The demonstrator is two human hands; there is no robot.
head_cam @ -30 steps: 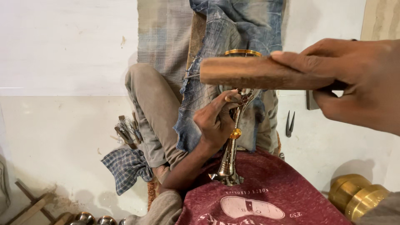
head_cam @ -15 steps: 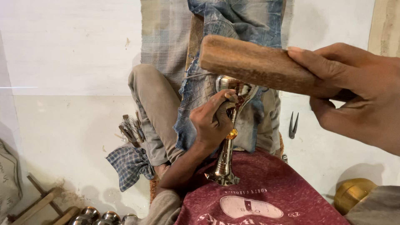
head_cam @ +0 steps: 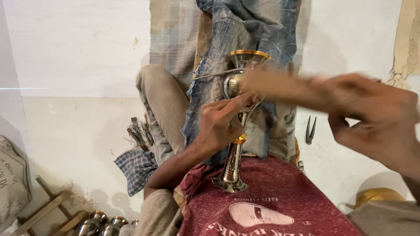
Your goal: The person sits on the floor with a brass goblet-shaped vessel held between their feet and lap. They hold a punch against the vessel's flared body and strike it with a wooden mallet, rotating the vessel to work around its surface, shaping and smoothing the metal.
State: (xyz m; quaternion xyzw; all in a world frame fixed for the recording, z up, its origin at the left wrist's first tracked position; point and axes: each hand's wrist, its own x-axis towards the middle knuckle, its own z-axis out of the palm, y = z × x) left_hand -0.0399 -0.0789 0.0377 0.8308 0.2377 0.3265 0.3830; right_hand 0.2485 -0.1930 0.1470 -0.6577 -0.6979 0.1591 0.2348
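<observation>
Head camera view, looking down at my lap. My left hand (head_cam: 221, 124) wraps its fingers around the stem of a tall, shiny brass-and-silver metal stand (head_cam: 234, 131), thumb pressed near its rounded upper bulb. The stand rises upright from my red printed shirt (head_cam: 271, 196), its flared foot resting on my belly and its cup-shaped top against faded blue denim cloth (head_cam: 245, 39) draped over my legs. My right hand (head_cam: 376, 118) closes around the end of a long, brown wooden block (head_cam: 280, 85), blurred by motion, touching the stand just below the cup. A checked blue rag (head_cam: 135, 168) and small tools (head_cam: 139, 131) lie left; black metal tweezers (head_cam: 309, 130) lie right on the pale floor (head_cam: 78, 126).
</observation>
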